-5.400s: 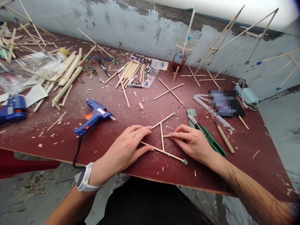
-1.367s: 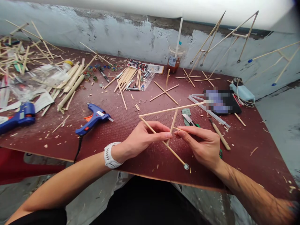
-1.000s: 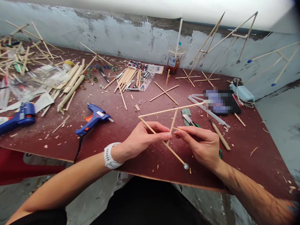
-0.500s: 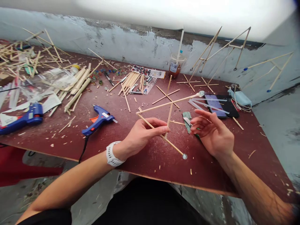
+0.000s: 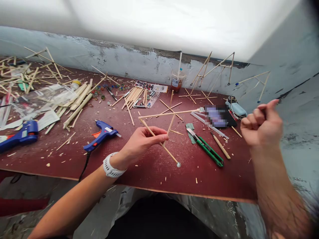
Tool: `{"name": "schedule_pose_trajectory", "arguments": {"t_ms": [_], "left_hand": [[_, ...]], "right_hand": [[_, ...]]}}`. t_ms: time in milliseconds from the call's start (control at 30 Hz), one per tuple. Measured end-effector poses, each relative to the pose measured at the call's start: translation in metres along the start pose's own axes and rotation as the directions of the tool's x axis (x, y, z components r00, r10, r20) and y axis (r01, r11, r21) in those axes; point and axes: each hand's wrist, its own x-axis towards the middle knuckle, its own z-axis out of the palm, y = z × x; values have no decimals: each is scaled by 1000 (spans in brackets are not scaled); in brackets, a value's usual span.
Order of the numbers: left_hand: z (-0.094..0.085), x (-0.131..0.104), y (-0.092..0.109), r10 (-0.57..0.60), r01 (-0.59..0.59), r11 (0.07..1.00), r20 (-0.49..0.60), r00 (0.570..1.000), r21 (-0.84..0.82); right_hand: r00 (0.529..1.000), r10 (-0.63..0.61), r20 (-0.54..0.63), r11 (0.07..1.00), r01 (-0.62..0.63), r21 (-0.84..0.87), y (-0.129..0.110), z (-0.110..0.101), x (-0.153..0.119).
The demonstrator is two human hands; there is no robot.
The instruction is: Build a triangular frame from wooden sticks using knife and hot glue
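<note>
One hand only now carries the A-shaped frame of thin pale wooden sticks (image 5: 159,127): the left hand (image 5: 142,142) pinches the near leg between thumb and fingertips, while the right hand (image 5: 261,124), which half a second ago hovered open beside the crossbar, is raised off to the right, curled into a loose fist with nothing visible in it. The frame is held just above the dark red board table (image 5: 149,169), apex toward the left, its two long legs spreading rightward, the far leg toward the blurred phone (image 5: 218,116), the near leg slanting down to a small metal-tipped end (image 5: 178,164) close to the table's front edge; judged from this, the glued joint holds unaided.
</note>
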Motion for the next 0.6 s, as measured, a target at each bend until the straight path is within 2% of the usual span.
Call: {"name": "schedule_pose_trajectory", "arguments": {"t_ms": [33,67,167,233,267,333,400,433,500,533,600], "left_hand": [[0,0,0,1,-1,1000,0,1000,4],[-1,0,0,2,-2,1000,-2,1000,7],[-1,1,0,7,-6,1000,-8,1000,22],[-1,1,0,4,-4,999,-4,1000,45],[-1,1,1,-1,1,998,1,1000,65],[-1,1,2,-11,9,994,13,1000,106],[-1,1,2,-16,13,992,23,1000,124],[-2,1,2,-18,14,992,28,999,126],[-2,1,1,-32,26,990,45,998,136],[-2,1,0,-44,36,988,56,997,148],[-2,1,-1,-79,63,981,86,993,183]], "right_hand": [[993,-49,-106,999,50,9,0,-8,8],[984,-74,-164,997,75,1,2,-16,15],[978,-94,-184,995,86,-53,12,-34,24],[986,-72,-152,987,49,-150,17,-37,22],[994,-33,-103,972,8,-236,19,-37,20],[993,102,66,887,-61,-457,20,-29,11],[944,209,256,816,-24,-578,22,-16,-1],[918,208,337,826,19,-564,23,-7,-8],[862,159,482,931,32,-363,27,11,-22],[819,158,552,962,-1,-273,30,19,-29],[770,160,618,986,-95,-136,38,32,-41]]}}
